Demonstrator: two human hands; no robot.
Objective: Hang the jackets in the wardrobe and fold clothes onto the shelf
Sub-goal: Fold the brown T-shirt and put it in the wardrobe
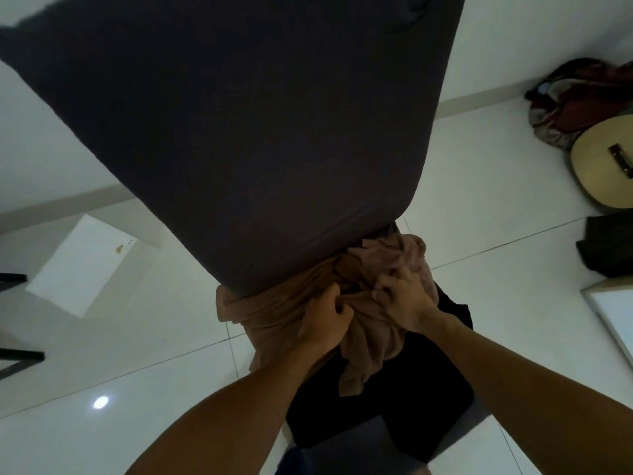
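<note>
A crumpled tan-brown garment [281,313] lies bunched on a dark pile of clothes [394,406] over the white tiled floor. My left hand [325,323] grips a fold of the tan garment at its middle. Just to the right, my right hand [400,296] clutches another bunch of the same cloth with curled fingers. A large dark grey cloth [239,114] hangs close to the camera and covers most of the upper view, hiding the far end of the tan garment.
A guitar [603,169] leans at the right wall beside a heap of reddish clothes [579,97]. A dark folded item [609,245] sits below it. A white box [85,265] stands at the left, near dark furniture legs [17,358]. A white panel edge [613,317] shows at the right.
</note>
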